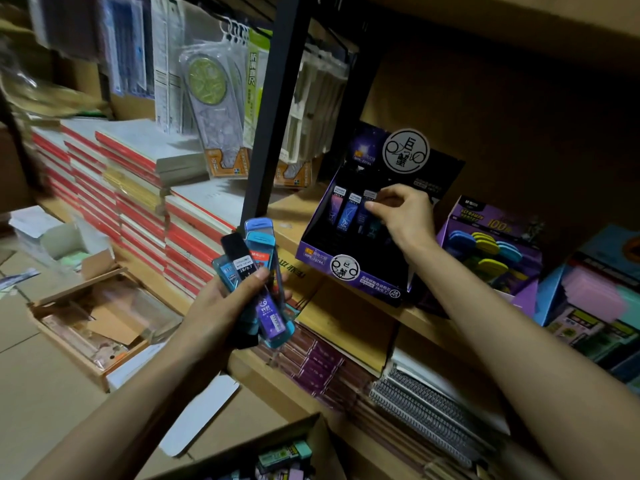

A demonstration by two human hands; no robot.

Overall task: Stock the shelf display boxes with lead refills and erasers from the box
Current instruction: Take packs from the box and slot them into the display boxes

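Cardboard makes up the open box (242, 445) nearest the camera, below the left hand; small packets in mint green, lilac and dark tones lie loose inside it, too blurred to tell refills from erasers.

Above it the left hand (225, 299) grips a fanned bundle of lead refills (263, 271), the thumb pressed across their fronts. They are slim, flat plastic cases, mostly translucent blue and teal, with one black case and one bearing a purple label. One white sticker reads 2B/0.7.

Farther in, the right hand (408, 220) reaches over the front wall of a dark purple display box (349, 271). Its thumb and fingertips pinch the top of a single refill (367, 197) standing in the back row. Just left of that hand, two more cases (341, 206) stand upright side by side, purple-blue with white caps. The box has a raised back panel with a round white emblem, and it sits on a wooden shelf (291, 206).

Right of the right hand, on the same shelf, a lighter purple box (485, 220) holds erasers (485, 244) in blue, yellow and green. Below the shelf lie spiral notebooks (433, 410).

Beyond the left hand are stacks of red-edged books (138, 202), with packaged rulers (214, 116) hanging above them.
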